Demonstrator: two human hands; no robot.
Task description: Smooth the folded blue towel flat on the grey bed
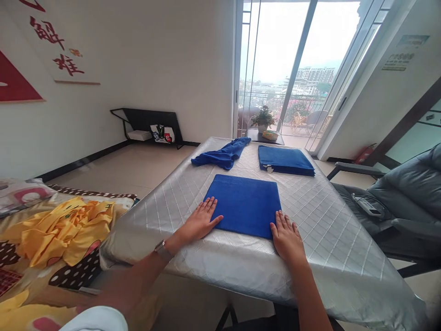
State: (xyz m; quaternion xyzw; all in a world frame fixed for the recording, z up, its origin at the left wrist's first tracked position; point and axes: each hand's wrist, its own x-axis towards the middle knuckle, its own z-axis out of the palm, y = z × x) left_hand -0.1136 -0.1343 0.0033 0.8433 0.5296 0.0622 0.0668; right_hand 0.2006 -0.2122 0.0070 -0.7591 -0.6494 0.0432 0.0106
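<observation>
A folded blue towel [245, 202] lies flat on the silver quilted table [330, 239] in front of me. My left hand [200, 222] rests flat at the towel's near left corner, fingers stretched out and touching its edge. My right hand [287, 237] lies flat at the near right corner, fingers spread on the edge. Neither hand holds anything. A watch is on my left wrist. Farther back, a crumpled blue towel [222, 155] lies at the left and a neat stack of folded blue towels [285, 160] at the right.
A bed with a yellow patterned cover [58, 230] stands close at the left. A grey massage chair [399, 202] with a remote sits at the right. Beyond the table are a small side table with a potted plant [262, 119] and glass balcony doors.
</observation>
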